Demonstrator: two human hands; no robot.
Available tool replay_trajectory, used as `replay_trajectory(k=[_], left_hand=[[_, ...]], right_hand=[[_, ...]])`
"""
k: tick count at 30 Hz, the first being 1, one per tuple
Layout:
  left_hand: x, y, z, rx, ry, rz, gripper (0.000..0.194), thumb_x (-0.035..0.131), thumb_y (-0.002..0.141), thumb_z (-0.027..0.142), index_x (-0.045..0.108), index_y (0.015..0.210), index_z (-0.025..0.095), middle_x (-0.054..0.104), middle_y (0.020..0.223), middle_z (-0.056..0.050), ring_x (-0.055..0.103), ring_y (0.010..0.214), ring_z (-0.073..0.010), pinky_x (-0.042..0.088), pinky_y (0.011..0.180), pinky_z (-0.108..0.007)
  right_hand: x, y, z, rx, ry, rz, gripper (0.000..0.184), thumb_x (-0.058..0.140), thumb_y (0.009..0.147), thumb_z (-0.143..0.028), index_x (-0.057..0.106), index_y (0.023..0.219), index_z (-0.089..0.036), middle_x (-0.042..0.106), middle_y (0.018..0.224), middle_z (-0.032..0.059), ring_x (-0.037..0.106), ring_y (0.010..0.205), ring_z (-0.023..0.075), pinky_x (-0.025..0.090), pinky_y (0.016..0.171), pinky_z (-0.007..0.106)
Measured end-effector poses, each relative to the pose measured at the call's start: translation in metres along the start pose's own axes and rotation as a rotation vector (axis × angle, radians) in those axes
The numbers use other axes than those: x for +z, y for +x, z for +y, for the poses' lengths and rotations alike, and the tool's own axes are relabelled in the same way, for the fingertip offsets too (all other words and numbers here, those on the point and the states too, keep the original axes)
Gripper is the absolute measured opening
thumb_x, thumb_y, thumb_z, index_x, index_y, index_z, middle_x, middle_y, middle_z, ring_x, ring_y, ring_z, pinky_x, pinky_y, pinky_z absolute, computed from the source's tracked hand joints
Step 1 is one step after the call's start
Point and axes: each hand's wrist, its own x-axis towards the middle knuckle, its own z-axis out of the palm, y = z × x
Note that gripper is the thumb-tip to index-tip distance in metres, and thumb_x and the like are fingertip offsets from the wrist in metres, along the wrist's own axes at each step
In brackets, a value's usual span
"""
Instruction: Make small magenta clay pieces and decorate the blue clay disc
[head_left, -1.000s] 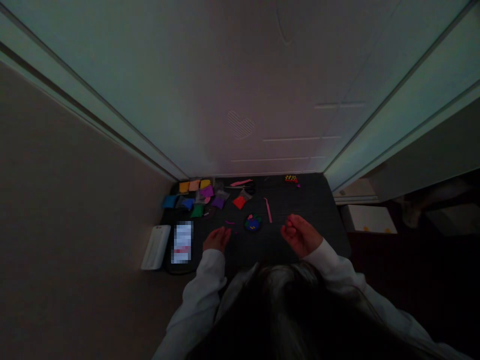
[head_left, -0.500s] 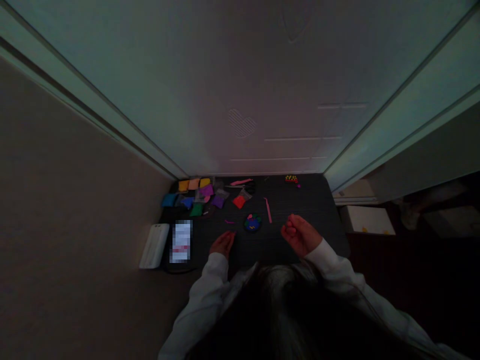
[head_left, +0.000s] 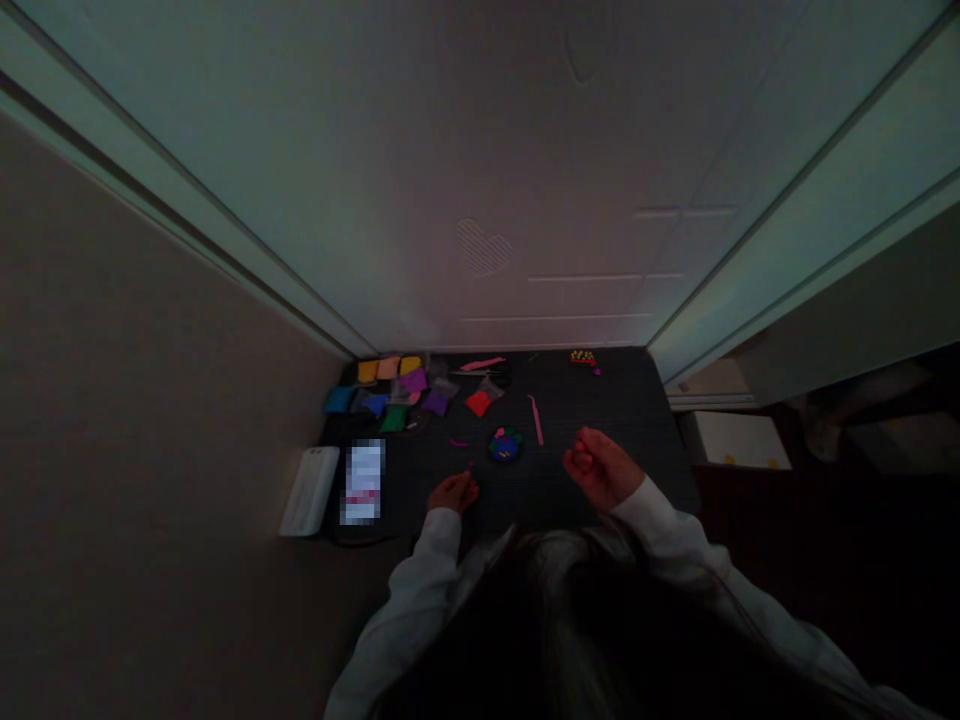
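Observation:
The scene is dim. My left hand rests low on the dark mat, fingers curled together, next to a tiny pink bit; what it holds, if anything, is too small to make out. My right hand is raised slightly at the right, fingers curled into a loose fist around something small and reddish that I cannot name. Between the hands lies a small round blue-and-green piece with pink and yellow spots. A thin pink stick lies just beyond it.
Several coloured packets lie at the mat's far left, a red one nearer the middle. A phone and a white case sit at the left edge. A wall and door rise behind. A white box stands right.
My left hand has slid right and closer to me, and its fingers have curled in. My right hand has stayed nearly still.

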Motion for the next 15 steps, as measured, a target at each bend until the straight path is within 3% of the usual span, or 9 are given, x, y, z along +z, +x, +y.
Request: replay_trajectory(k=[15], left_hand=[[-0.003, 0.020, -0.019, 0.028, 0.126, -0.036, 0.013, 0.063, 0.052, 0.010, 0.055, 0.062, 0.009, 0.057, 0.048, -0.002, 0.053, 0.042, -0.0095, 0.047, 0.043, -0.021]], right_hand=[[-0.004, 0.003, 0.001, 0.011, -0.001, 0.012, 0.003, 0.056, 0.064, -0.017, 0.053, 0.061, -0.017, 0.054, 0.053, -0.0051, 0.044, 0.041, -0.0005, 0.044, 0.064, 0.021]])
